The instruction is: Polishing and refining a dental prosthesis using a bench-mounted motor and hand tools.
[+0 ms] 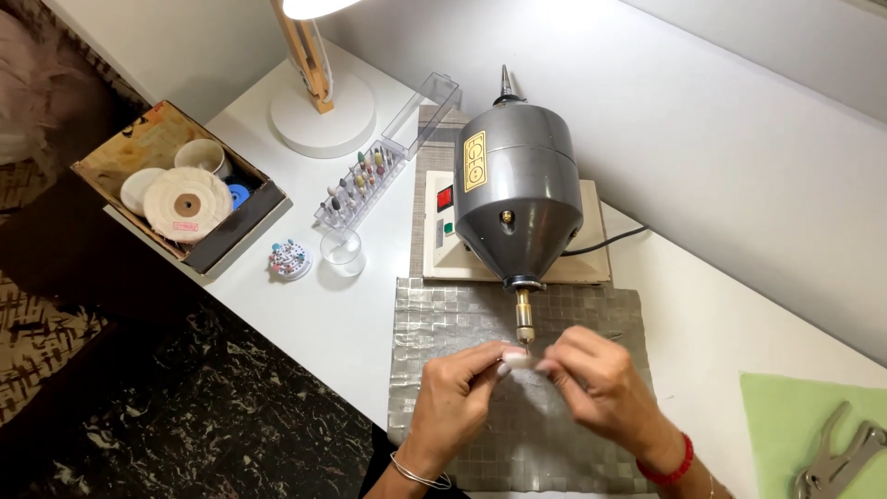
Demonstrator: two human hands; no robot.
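A grey polishing motor (516, 189) stands on a beige base at the middle of the white table, its brass spindle tip (525, 323) pointing toward me. Just below that tip both hands pinch a small white piece (519, 359) between their fingertips. My left hand (457, 393) comes in from the lower left with a thin bangle on the wrist. My right hand (601, 388) meets it from the right and wears a red bead bracelet. The small piece sits almost against the spindle end; whether it touches is unclear.
A silver woven mat (434, 323) lies under the hands. Left of the motor are an open clear case of small burs (362, 180), a small glass cup (343, 249), a round bur stand (290, 260), a cardboard box of buffing wheels (180, 189) and a lamp base (323, 120). A green cloth with metal pliers (836, 457) lies at right.
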